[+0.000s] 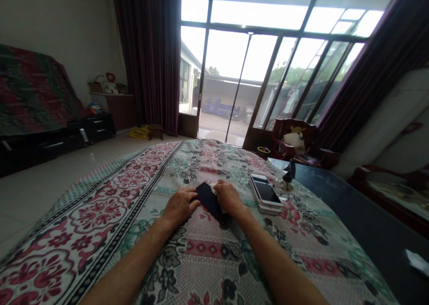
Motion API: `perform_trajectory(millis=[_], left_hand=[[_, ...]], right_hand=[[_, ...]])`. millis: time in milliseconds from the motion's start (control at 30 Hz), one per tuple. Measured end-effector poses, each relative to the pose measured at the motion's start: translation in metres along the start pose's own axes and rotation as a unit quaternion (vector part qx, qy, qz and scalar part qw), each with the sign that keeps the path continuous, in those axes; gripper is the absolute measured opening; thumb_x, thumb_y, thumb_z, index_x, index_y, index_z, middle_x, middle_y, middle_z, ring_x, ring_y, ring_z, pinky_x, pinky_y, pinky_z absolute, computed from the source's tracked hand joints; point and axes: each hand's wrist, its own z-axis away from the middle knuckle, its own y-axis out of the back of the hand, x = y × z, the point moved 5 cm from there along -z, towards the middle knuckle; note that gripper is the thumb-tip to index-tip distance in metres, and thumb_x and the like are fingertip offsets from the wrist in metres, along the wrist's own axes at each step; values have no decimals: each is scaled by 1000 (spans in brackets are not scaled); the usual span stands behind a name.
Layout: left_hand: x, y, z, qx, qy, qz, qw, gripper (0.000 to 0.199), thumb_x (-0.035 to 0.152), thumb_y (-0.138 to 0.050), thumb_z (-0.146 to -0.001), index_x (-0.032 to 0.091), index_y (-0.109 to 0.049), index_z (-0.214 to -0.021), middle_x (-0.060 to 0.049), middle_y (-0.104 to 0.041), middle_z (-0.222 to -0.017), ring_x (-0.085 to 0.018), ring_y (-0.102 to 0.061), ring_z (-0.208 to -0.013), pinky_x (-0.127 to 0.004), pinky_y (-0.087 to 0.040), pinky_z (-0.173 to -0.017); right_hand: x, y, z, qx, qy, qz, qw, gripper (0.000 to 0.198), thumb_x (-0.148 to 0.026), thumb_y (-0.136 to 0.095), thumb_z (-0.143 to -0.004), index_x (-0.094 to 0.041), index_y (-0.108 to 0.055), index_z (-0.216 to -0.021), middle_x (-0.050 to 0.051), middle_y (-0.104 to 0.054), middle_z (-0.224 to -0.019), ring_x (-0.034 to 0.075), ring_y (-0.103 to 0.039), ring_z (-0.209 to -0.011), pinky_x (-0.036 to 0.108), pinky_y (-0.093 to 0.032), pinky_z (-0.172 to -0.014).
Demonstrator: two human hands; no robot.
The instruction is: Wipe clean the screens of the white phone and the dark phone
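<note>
A dark, flat smartphone point(207, 198) lies slanted on the patterned tablecloth point(204, 238) in front of me. My left hand point(181, 205) grips its left edge, with thumb and fingers against the side. Over the right part of the phone is my right hand point(229, 198), fingers curled round a small white wad point(213, 187), perhaps tissue or cloth, mostly hidden by the hand. To the right of that hand sits a stack of devices, the top one a white-framed smartphone point(266, 190) with a dark screen.
Just beyond the stack stands a small dark object point(288, 173) on a stand. A dark tabletop point(338, 202) shows past the cloth's right edge, with a white item point(417, 261) on it. Farther off are a wooden chair point(293, 137) and glass doors point(231, 86).
</note>
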Motion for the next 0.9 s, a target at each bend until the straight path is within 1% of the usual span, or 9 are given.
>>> perform_trajectory(millis=[67, 167, 267, 333, 400, 533, 733, 800, 900], left_hand=[[5, 0, -1, 4, 16, -21, 1000, 14, 25, -65, -82, 19, -74, -90, -8, -70, -107, -23, -60, -107, -33, -45, -95], [13, 0, -2, -3, 28, -56, 998, 13, 26, -64, -84, 16, -72, -86, -10, -70, -97, -24, -61, -101, -33, -46, -90], [19, 0, -2, -8, 36, -94, 995, 16, 28, -61, -86, 17, -71, -84, -9, -69, -90, -25, -60, -96, -33, -47, -85], [21, 0, -2, -7, 40, -111, 993, 20, 31, -58, -88, 17, -71, -83, -9, -68, -88, -25, -60, -94, -33, -46, -84], [20, -1, -3, -8, 48, -122, 991, 25, 34, -55, -90, 17, -71, -81, -10, -67, -87, -24, -59, -93, -33, -45, -83], [19, -2, -5, -11, 62, -138, 988, 27, 39, -59, -88, 18, -69, -75, -8, -66, -87, -23, -59, -91, -31, -44, -80], [23, -1, -8, -5, 68, -167, 984, 25, 39, -62, -86, 16, -67, -78, -8, -65, -87, -24, -59, -91, -31, -44, -78], [24, -2, -8, -3, 70, -171, 983, 24, 39, -62, -85, 16, -66, -79, -9, -64, -88, -24, -59, -92, -32, -44, -78], [25, -3, -7, 2, 65, -171, 983, 24, 39, -62, -86, 16, -66, -81, -9, -63, -89, -25, -58, -92, -33, -44, -80]], right_hand=[[9, 6, 2, 1, -26, 9, 1000, 29, -4, -47, -82, -16, -72, -91, 11, -67, -101, 19, -60, -93, 23, -40, -80], [5, 12, 4, 42, -10, -12, 999, 32, -5, -45, -85, -17, -71, -99, 11, -66, -108, 18, -59, -98, 23, -40, -82], [-17, 10, 4, 72, 74, -46, 994, 29, -10, -46, -89, -19, -69, -105, 7, -65, -111, 18, -56, -103, 23, -38, -88], [-31, 3, 5, 57, 138, -54, 987, 23, -15, -51, -89, -20, -70, -100, 6, -66, -108, 18, -55, -102, 24, -37, -90], [-38, -4, 6, 37, 167, -52, 984, 18, -17, -55, -87, -20, -72, -94, 5, -67, -105, 18, -55, -99, 26, -36, -91], [-24, -4, 6, 35, 133, -50, 989, 23, -13, -52, -87, -21, -74, -90, 5, -67, -103, 18, -57, -96, 27, -35, -92], [18, 12, 7, 53, -48, 11, 997, 29, -4, -50, -79, -18, -75, -88, 10, -67, -102, 21, -58, -97, 26, -40, -81], [18, 15, 8, 70, -34, 10, 997, 31, -5, -49, -81, -19, -74, -91, 9, -67, -102, 20, -57, -97, 26, -39, -81], [9, 13, 8, 71, 38, -4, 997, 32, -8, -48, -85, -23, -74, -95, 6, -67, -102, 19, -56, -98, 24, -39, -82]])
